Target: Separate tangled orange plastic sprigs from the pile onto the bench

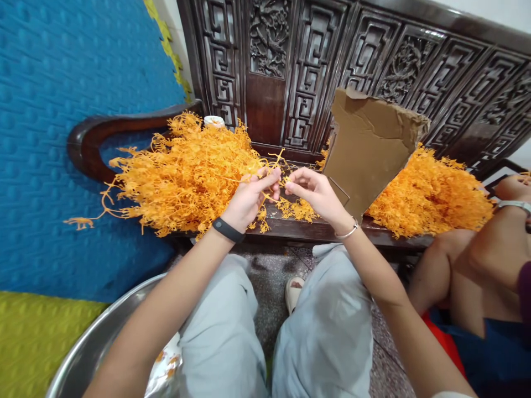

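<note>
In the head view my left hand (245, 202) is closed, thumb against fingers, on a thin branched orange plastic sprue (279, 157) whose stems stick out above and below the fingers. My right hand (318, 198) faces it a short way off, thumb and forefinger pinched on a small orange part; its exact shape is too small to make out. Beside my left hand rises a big tangled pile of orange plastic sprues (182, 182). Below the hands, small loose orange pieces (297, 209) lie on the dark wooden bench (323, 228).
A brown cardboard sheet (369, 149) stands upright right of my hands, before a second orange pile (435, 193). A white roll (214, 121) sits behind the left pile. A metal basin (120, 307) is at lower left. Another person's knee (443, 254) is at right.
</note>
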Demonstrator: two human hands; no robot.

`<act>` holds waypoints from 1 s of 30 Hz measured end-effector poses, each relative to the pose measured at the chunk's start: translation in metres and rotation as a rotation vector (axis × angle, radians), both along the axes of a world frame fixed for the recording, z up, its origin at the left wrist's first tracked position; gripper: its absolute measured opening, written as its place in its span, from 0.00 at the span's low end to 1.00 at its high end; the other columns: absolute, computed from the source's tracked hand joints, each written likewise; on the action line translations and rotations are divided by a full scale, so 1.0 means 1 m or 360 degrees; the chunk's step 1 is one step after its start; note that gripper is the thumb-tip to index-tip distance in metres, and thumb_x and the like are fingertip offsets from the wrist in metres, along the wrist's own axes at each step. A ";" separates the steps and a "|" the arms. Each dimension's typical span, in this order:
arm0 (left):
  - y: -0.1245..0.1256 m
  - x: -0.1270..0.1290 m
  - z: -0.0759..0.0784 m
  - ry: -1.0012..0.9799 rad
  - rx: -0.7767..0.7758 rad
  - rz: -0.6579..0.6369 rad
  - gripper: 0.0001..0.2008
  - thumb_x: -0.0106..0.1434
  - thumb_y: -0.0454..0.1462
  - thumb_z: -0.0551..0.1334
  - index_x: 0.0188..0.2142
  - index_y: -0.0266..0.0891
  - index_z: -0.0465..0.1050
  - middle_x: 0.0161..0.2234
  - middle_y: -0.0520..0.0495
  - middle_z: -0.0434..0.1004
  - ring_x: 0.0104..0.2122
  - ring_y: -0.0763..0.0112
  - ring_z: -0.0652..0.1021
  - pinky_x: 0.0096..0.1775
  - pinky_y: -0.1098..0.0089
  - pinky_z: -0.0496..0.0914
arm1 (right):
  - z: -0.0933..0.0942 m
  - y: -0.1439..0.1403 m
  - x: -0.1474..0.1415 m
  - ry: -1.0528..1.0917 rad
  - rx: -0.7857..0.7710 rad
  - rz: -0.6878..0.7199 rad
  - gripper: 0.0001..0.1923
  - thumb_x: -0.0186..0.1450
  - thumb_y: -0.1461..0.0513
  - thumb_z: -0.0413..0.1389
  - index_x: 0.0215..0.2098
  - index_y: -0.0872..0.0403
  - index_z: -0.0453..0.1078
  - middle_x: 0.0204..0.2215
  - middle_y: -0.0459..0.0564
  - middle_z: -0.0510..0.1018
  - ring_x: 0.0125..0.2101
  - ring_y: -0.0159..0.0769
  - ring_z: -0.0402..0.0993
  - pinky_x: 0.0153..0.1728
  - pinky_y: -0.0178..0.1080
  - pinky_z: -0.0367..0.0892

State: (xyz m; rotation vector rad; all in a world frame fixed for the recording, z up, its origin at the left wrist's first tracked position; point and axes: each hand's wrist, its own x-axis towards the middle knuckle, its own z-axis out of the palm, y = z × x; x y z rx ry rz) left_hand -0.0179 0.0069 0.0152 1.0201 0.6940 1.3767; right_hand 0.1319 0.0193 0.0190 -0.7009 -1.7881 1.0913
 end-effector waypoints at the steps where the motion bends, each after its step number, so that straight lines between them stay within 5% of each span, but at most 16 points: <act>1: -0.001 -0.001 0.000 0.0020 -0.0008 0.0013 0.12 0.49 0.39 0.68 0.22 0.35 0.66 0.18 0.55 0.65 0.18 0.82 0.68 0.20 0.78 0.62 | 0.000 0.001 0.001 0.0000 -0.0022 0.0008 0.13 0.55 0.55 0.60 0.29 0.56 0.64 0.26 0.45 0.72 0.29 0.28 0.70 0.34 0.34 0.66; 7: -0.003 -0.005 -0.001 -0.0023 0.0040 -0.0049 0.09 0.52 0.38 0.67 0.24 0.34 0.70 0.18 0.55 0.66 0.16 0.84 0.68 0.19 0.79 0.62 | 0.000 0.001 0.000 0.0061 -0.0056 0.0066 0.13 0.55 0.55 0.61 0.28 0.56 0.64 0.25 0.44 0.71 0.28 0.28 0.70 0.34 0.34 0.66; 14: -0.013 -0.005 0.006 -0.0216 -0.0154 -0.0395 0.14 0.61 0.40 0.58 0.21 0.36 0.64 0.13 0.58 0.55 0.11 0.84 0.61 0.15 0.78 0.57 | 0.000 -0.001 -0.005 0.0311 -0.0329 0.0289 0.15 0.53 0.55 0.62 0.28 0.55 0.63 0.24 0.43 0.70 0.27 0.27 0.68 0.35 0.35 0.66; 20: -0.023 -0.004 0.011 -0.0158 -0.0130 -0.0342 0.22 0.63 0.45 0.54 0.16 0.38 0.57 0.09 0.58 0.46 0.06 0.84 0.53 0.13 0.75 0.51 | 0.002 -0.009 -0.008 0.0392 -0.0504 0.0502 0.14 0.53 0.55 0.62 0.27 0.54 0.64 0.23 0.43 0.70 0.26 0.27 0.67 0.34 0.35 0.66; 25: -0.034 -0.007 0.010 -0.0009 -0.0085 -0.0513 0.24 0.55 0.52 0.59 0.13 0.39 0.57 0.07 0.58 0.43 0.05 0.82 0.52 0.10 0.74 0.47 | -0.001 -0.012 -0.006 0.0365 -0.0435 0.0674 0.17 0.52 0.53 0.62 0.27 0.54 0.62 0.21 0.43 0.68 0.25 0.29 0.66 0.32 0.35 0.65; 30: -0.043 -0.007 0.007 0.0000 -0.0039 -0.0857 0.23 0.36 0.53 0.69 0.12 0.40 0.61 0.04 0.58 0.44 0.03 0.83 0.49 0.06 0.75 0.45 | -0.002 -0.017 -0.006 0.0394 -0.0393 0.0982 0.16 0.53 0.53 0.61 0.25 0.54 0.60 0.19 0.43 0.68 0.21 0.28 0.65 0.26 0.34 0.65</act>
